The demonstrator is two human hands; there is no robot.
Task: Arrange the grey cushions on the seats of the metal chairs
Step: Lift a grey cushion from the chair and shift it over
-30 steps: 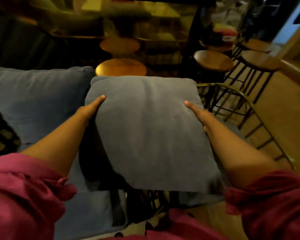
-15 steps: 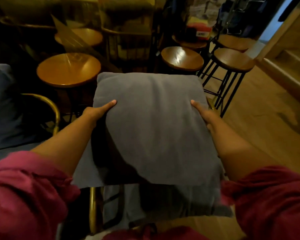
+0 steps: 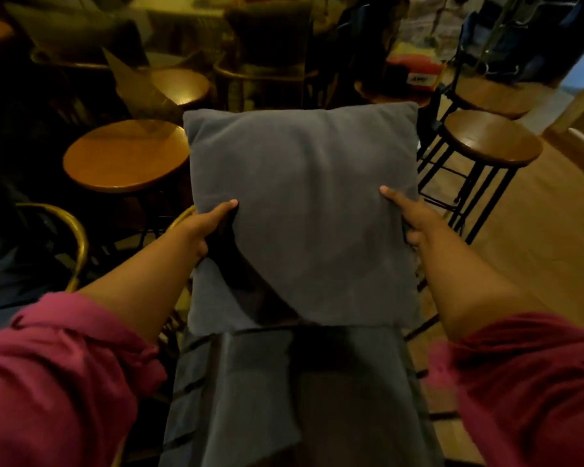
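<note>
Both hands' grip on grey cushion (image 3: 300, 197), wooden floor (image 3: 536, 237), round stools (image 3: 491, 139)

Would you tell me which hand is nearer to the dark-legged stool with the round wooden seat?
Right. The right hand grips the grey cushion at the edge facing the stool; the left hand holds the opposite edge, with the cushion between it and the stool.

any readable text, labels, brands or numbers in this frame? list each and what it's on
Nothing can be read with confidence.
White label on the red and yellow item sitting on the far stool: dark print shows, too blurred to read.
Grey cushion, held by the left hand and right hand: no text visible.
Round wooden stools: no markings visible.
</note>
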